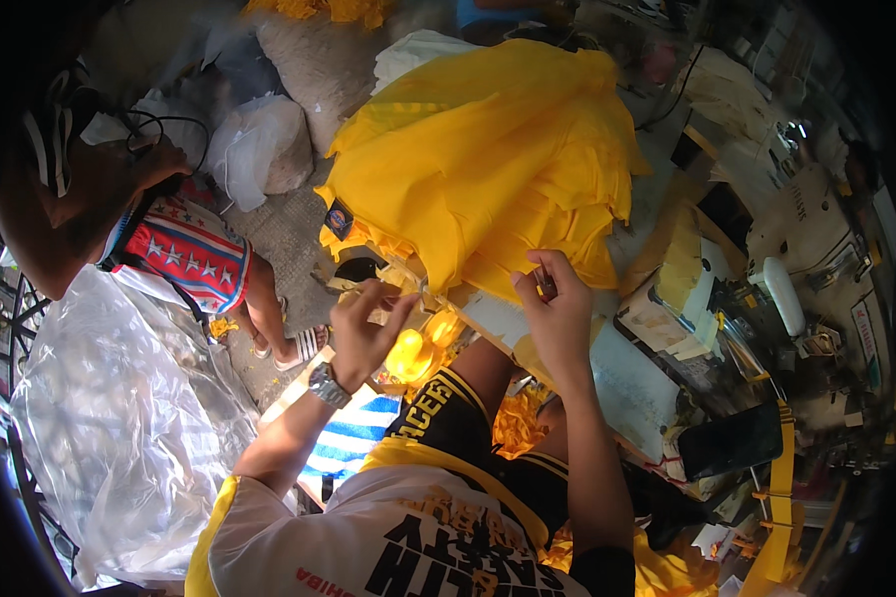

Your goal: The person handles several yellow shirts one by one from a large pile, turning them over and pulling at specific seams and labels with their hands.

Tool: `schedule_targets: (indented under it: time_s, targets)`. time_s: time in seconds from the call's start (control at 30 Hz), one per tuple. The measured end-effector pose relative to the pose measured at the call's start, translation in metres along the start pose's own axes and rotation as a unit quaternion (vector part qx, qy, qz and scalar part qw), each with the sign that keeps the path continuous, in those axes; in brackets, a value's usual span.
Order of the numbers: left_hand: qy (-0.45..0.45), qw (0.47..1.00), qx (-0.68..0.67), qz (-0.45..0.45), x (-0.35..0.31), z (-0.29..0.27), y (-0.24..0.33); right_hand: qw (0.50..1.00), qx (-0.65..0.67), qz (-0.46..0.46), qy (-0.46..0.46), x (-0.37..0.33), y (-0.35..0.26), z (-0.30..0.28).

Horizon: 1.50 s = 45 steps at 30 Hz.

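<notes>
A dark tag sits at the left corner of the yellow cloth; it has a small round badge on it, too small to read. Big black letters run across the front of the person's shirt, with small red letters at the near left. The black shorts have yellow letters down one leg. A brown box on the right has dark letters too.

The yellow cloth is in a big, soft heap on the far side of the hands. The heap is a bit longer from left to right. Its folds run from far to near, and one end hangs down toward the person, between the two hands.

The left hand is up at the left of that end, wrist bent, with a silver watch on it. Its thumb and first finger are close, with a narrow gap; I cannot tell if they hold anything. The right hand is up just at the near edge of the cloth, with its arm straight below it. Its fingers curl around a small dark thing.
</notes>
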State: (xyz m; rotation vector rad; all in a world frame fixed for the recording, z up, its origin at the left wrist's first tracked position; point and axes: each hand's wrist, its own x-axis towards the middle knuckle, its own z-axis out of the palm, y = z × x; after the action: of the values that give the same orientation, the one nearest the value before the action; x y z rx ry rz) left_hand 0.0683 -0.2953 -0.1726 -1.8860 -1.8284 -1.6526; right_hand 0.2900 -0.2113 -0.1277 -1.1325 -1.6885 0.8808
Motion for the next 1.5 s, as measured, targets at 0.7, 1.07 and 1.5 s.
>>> schedule_targets:
  time_s: [0.7, 1.07, 1.5]
  targets:
    - [-0.389, 0.809, -0.439, 0.013, -0.041, 0.061, 0.147, 0.976, -0.003, 0.191, 0.102, -0.13, -0.004, -0.139]
    - [-0.51, 0.64, -0.55, -0.165, 0.055, 0.078, 0.132, 0.979, -0.173, -0.091, 0.059, -0.116, -0.031, -0.111]
    - [-0.518, 0.825, -0.153, -0.164, 0.04, 0.011, 0.076, 0.973, -0.211, 0.033, 0.091, -0.134, -0.033, -0.129]
